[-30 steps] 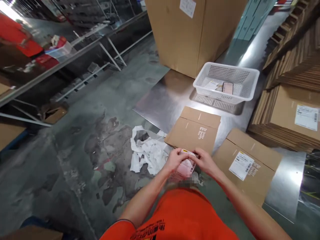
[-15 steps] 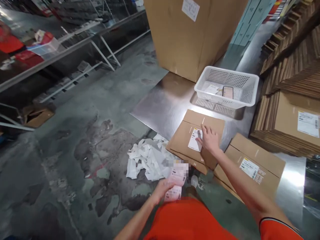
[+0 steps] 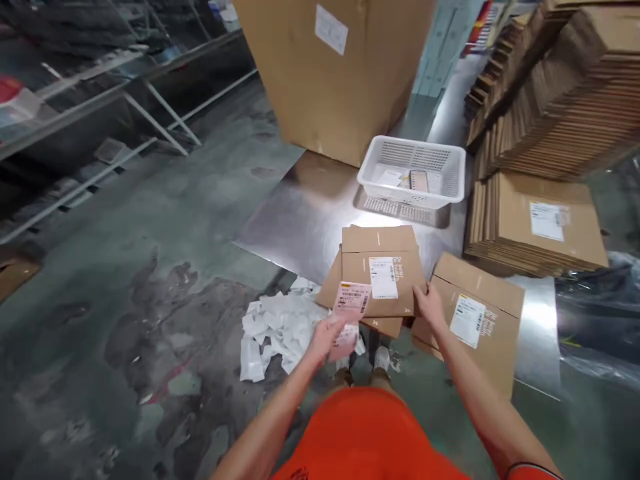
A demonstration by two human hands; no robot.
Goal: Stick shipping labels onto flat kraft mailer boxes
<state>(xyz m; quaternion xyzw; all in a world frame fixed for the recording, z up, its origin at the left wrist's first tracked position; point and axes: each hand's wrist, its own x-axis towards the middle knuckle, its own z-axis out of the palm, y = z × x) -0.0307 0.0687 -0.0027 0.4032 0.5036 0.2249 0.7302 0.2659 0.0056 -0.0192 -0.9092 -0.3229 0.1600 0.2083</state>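
My left hand [image 3: 325, 339] is closed on a strip of pink printed shipping labels [image 3: 352, 301], whose upper end overlaps the corner of a flat folded cardboard box [image 3: 356, 268]. My right hand [image 3: 429, 305] pinches that box by its lower right edge. On its face is a white shipping label [image 3: 383, 280]. Beneath it, slightly turned, lies another flat cardboard box [image 3: 327, 285], mostly covered. To the right of my right hand rests a further labelled flat box [image 3: 493, 343] at the metal table's edge.
A white plastic basket [image 3: 367, 177] with a phone [image 3: 419, 181] and papers stands on the metal table [image 3: 285, 220]. Behind it is a large carton [image 3: 320, 87]. Stacks of flat boxes [image 3: 550, 120] rise at right. Crumpled white backing paper [image 3: 280, 327] lies heaped below the table's near edge.
My right hand has moved from lying on the lower box's label to gripping another flat box, now on top of it. My left hand has raised the pink labels toward that box. The view has shifted right.
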